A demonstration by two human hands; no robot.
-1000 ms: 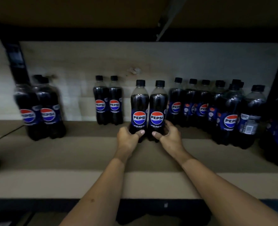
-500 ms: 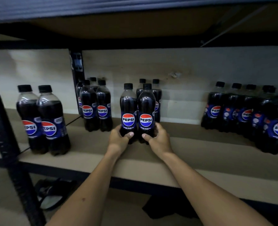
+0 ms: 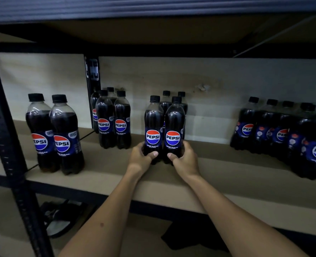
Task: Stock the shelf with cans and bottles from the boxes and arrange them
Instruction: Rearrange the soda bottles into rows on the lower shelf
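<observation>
Two upright Pepsi Zero Sugar bottles stand side by side on the brown shelf board [image 3: 227, 175]. My left hand [image 3: 140, 158] grips the base of the left bottle [image 3: 153, 125]. My right hand [image 3: 184, 160] grips the base of the right bottle [image 3: 174, 127]. Both labels face me. Directly behind them stand two more bottles [image 3: 166, 101], mostly hidden.
A pair of bottles [image 3: 113, 119] stands left of mine, with others behind it. Two bottles [image 3: 55, 134] stand at the near left by the black upright post [image 3: 7, 138]. Several bottles [image 3: 283, 134] crowd the right end. Sandals [image 3: 61, 217] lie on the floor below.
My view has swung left and pulled back, and the shelf's left post has come into sight. Both hands with their two bottles now stand in front of the rear pair, away from the right cluster.
</observation>
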